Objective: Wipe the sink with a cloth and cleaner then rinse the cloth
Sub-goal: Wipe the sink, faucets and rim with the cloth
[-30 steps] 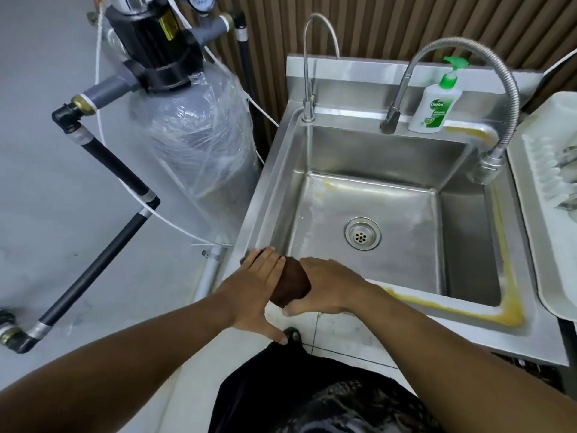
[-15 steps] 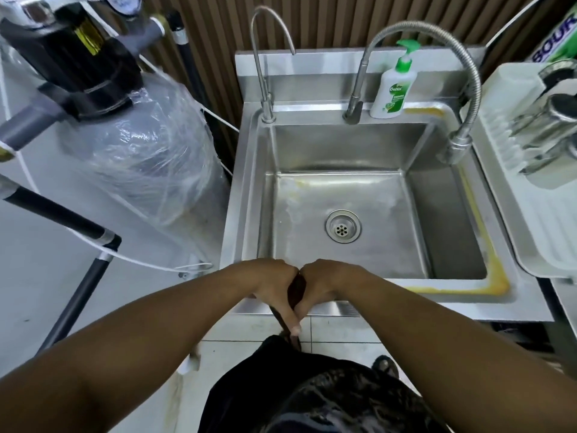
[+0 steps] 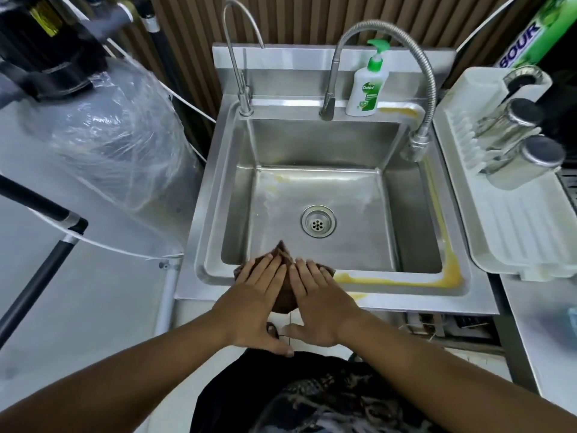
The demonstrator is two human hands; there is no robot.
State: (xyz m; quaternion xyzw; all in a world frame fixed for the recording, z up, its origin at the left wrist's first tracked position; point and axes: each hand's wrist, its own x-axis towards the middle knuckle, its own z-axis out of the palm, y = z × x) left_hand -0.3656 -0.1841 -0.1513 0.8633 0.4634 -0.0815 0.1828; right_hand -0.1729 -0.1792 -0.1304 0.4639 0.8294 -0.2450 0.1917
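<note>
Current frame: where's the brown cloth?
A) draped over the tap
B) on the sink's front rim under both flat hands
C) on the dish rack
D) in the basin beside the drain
B: the brown cloth lies on the sink's front rim, with the left hand and right hand pressing on it with straight fingers. One corner pokes over the basin, short of the drain.

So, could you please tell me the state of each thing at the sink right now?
sink: yellow residue along its rim.
cloth: lying across the front rim.
left hand: flat, pressing the cloth.
right hand: flat, pressing the cloth.
flexible tap: no water running.
thin tap: no water running.
drain: unplugged.
soap bottle: upright on back ledge.
</note>
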